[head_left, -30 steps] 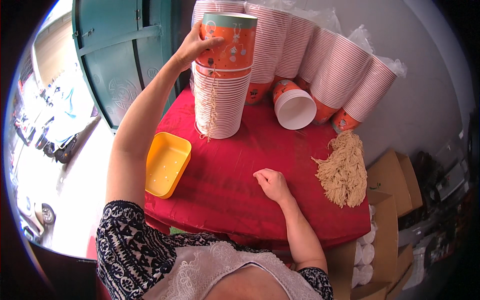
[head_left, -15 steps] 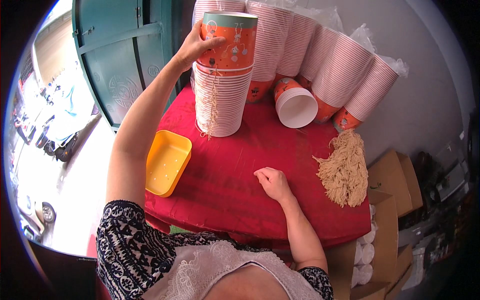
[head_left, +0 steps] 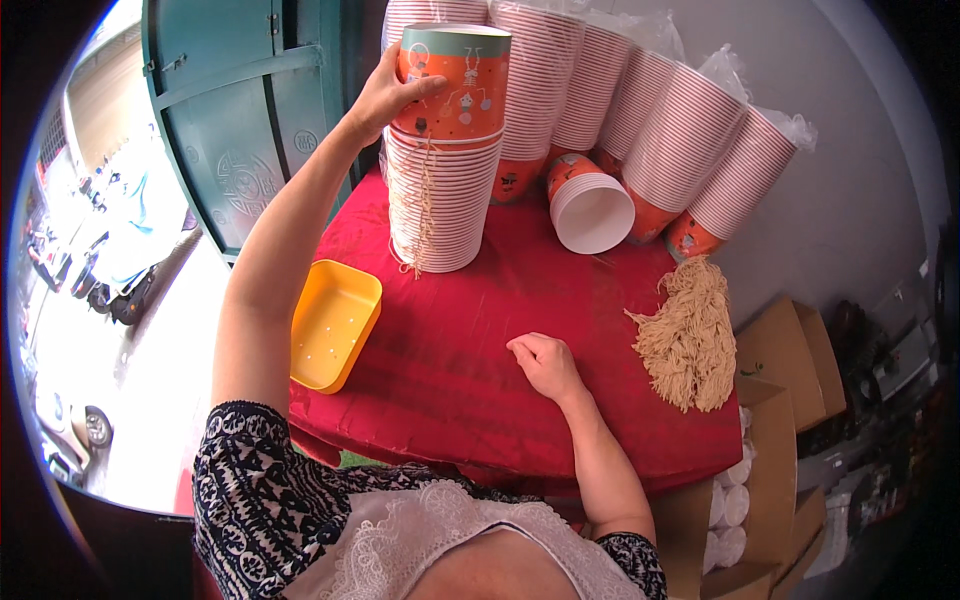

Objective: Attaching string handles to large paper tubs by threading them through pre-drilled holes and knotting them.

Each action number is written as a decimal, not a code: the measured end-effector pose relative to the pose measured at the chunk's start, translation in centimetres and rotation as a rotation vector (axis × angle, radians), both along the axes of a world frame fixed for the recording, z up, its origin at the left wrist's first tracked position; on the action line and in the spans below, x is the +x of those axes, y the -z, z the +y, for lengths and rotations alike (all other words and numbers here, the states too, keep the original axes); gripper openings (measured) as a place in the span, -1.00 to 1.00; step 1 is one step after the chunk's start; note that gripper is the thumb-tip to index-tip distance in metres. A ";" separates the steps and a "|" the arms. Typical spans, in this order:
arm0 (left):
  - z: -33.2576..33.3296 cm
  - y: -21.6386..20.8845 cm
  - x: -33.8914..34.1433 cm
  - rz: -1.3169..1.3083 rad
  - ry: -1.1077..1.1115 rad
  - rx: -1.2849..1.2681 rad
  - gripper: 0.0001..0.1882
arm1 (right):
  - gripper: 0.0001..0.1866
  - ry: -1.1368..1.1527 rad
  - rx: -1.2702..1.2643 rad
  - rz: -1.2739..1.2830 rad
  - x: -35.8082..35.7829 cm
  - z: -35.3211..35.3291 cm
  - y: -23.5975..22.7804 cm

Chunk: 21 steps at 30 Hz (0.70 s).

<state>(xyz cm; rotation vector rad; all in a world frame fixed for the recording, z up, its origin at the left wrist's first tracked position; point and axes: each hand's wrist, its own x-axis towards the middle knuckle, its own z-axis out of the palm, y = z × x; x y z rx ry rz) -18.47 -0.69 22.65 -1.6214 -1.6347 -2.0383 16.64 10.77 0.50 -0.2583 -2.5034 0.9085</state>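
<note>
Cup stack (head_left: 452,165) vertical (mouths down)

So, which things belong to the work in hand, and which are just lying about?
Seemingly part of it:
cup stack, gripped by the left hand
strings hanging down it
beige string bundle, probably
bagged cup stacks, perhaps

Seemingly lying about:
yellow tray
cardboard box

The left hand (head_left: 385,98) grips stacked orange cups (head_left: 455,105)
</note>
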 end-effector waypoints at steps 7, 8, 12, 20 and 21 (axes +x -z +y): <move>0.0 0.4 0.0 -0.002 -0.017 -0.010 -0.02 | -0.79 -0.007 0.004 0.014 0.0 0.0 0.0; -0.1 0.4 0.0 0.001 -0.025 -0.019 -0.01 | -0.79 -0.007 0.003 0.014 0.0 0.0 0.0; 0.0 -0.1 0.1 0.100 -0.016 -0.024 0.02 | -0.80 0.005 0.012 0.015 0.1 0.1 0.1; 0.0 -4.4 -3.3 0.453 -0.523 0.034 -0.12 | -0.81 -0.014 0.050 0.037 -0.1 0.1 0.7; -0.2 -5.7 -3.8 0.597 -0.569 -0.004 -0.18 | -0.80 -0.020 0.052 0.038 -0.2 -0.2 0.6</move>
